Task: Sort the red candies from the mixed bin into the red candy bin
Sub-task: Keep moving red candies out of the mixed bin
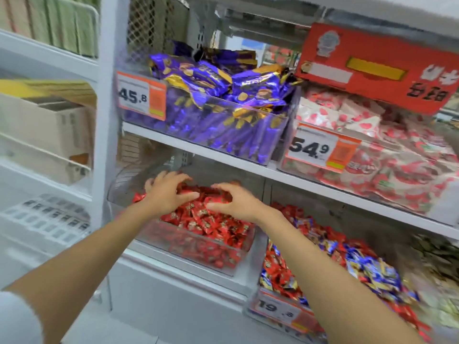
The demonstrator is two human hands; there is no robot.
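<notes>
Left hand (165, 194) and right hand (234, 202) sit over the red candy bin (198, 247), fingers curled; whether either holds candy cannot be told. Unsorted red candies (280, 271) lie in the mixed bin (278, 294) just right of it, nearer the right hand.

The left hand (166, 194) and right hand (234, 202) hang with bent fingers over the red candies (211, 224) in the clear bin (198, 248); the mixed bin (250, 311) sits just right of it.
</notes>
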